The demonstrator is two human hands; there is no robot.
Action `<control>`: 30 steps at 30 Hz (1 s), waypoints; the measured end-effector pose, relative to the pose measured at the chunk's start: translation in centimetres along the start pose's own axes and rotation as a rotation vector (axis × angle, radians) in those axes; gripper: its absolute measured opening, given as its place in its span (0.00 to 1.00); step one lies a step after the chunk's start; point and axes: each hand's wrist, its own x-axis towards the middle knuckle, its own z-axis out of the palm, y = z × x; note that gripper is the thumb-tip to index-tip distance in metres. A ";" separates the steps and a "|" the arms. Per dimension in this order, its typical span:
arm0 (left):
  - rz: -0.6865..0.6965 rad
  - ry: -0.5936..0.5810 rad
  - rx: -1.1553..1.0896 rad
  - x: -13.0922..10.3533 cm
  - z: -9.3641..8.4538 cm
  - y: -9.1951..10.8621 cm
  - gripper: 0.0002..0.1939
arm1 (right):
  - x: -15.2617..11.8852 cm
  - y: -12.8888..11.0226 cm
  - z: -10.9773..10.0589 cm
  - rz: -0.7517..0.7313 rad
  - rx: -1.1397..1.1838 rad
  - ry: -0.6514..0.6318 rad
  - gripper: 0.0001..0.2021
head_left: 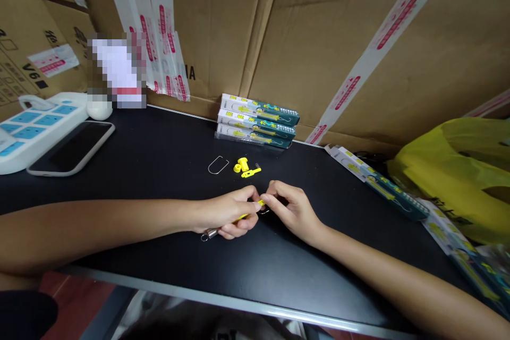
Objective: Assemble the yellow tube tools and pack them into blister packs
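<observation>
My left hand [235, 212] is closed around a slim yellow plastic rod [243, 217], much of it hidden by the fingers. A metal coil spring [211, 234] with a loop at its end sticks out below the same palm. The right hand [292, 210] pinches at the rod's far tip, its fingertips meeting the left thumb. Just under that tip shows a curved metal hook [264, 212], partly covered. Beyond both hands lie a bent wire loop [218, 165], a yellow cap [243, 163], a small yellow ring [237, 168], a yellow slotted piece [251, 172] and a tiny spring [257, 166].
Stacked spring scale boxes [257, 125] stand by the cardboard wall [223, 26]. More boxes [378, 183] lie at right beside a yellow plastic bag [458, 170]. A phone [74, 149] and a white power strip [43, 127] occupy the left of the black table [159, 260].
</observation>
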 end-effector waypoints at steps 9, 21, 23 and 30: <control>0.023 0.118 0.179 0.2 0.4 -0.1 0.07 | 0.0 0.1 0.3 -0.010 0.037 0.041 0.12; 0.032 0.196 0.796 -0.7 -1.6 1.7 0.09 | 0.3 0.4 -1.6 0.074 0.070 -0.271 0.09; 0.078 0.211 0.910 -0.8 -1.7 1.8 0.09 | 0.5 0.3 -2.1 0.068 0.032 -0.358 0.08; 0.133 0.187 1.024 -0.9 -1.0 2.2 0.07 | 0.6 -0.2 -2.4 -0.016 -0.086 -0.497 0.13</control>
